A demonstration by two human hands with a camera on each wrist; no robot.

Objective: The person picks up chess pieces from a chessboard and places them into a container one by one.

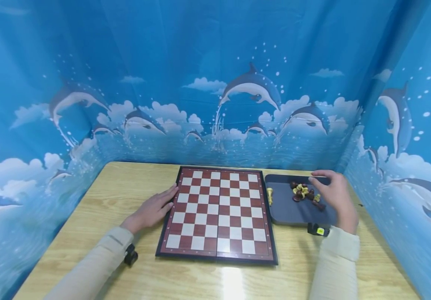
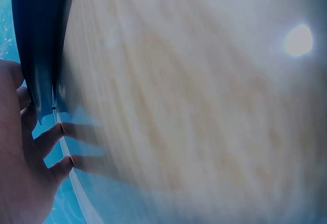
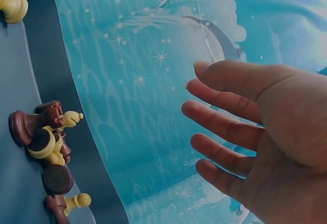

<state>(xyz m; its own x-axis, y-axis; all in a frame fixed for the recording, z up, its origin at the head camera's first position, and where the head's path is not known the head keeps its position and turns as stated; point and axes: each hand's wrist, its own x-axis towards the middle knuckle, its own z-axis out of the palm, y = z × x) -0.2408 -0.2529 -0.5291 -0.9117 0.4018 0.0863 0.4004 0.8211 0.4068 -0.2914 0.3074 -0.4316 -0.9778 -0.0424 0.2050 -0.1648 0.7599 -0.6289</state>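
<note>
A chessboard (image 1: pixel 218 214) with brown and white squares lies flat on the table, a seam down its middle. My left hand (image 1: pixel 151 212) touches its left edge with extended fingers; the left wrist view shows the hand (image 2: pixel 25 168) beside the dark board edge (image 2: pixel 41 45). Above the right side of a dark grey tray (image 1: pixel 281 212), my right hand (image 1: pixel 336 196) holds nothing. Its fingers (image 3: pixel 219 119) are loosely bent and spread in the right wrist view. Brown and cream chess pieces (image 1: pixel 301 191) lie jumbled in the tray. One cream piece (image 1: pixel 269 196) lies near its left wall.
Light wood table (image 1: pixel 133 275) surrounds the board and tray. A blue curtain printed with dolphins (image 1: pixel 208 104) hangs behind and along both sides. The tray stands close against the board's right edge. Dark straps (image 1: pixel 130 255) are on both wrists.
</note>
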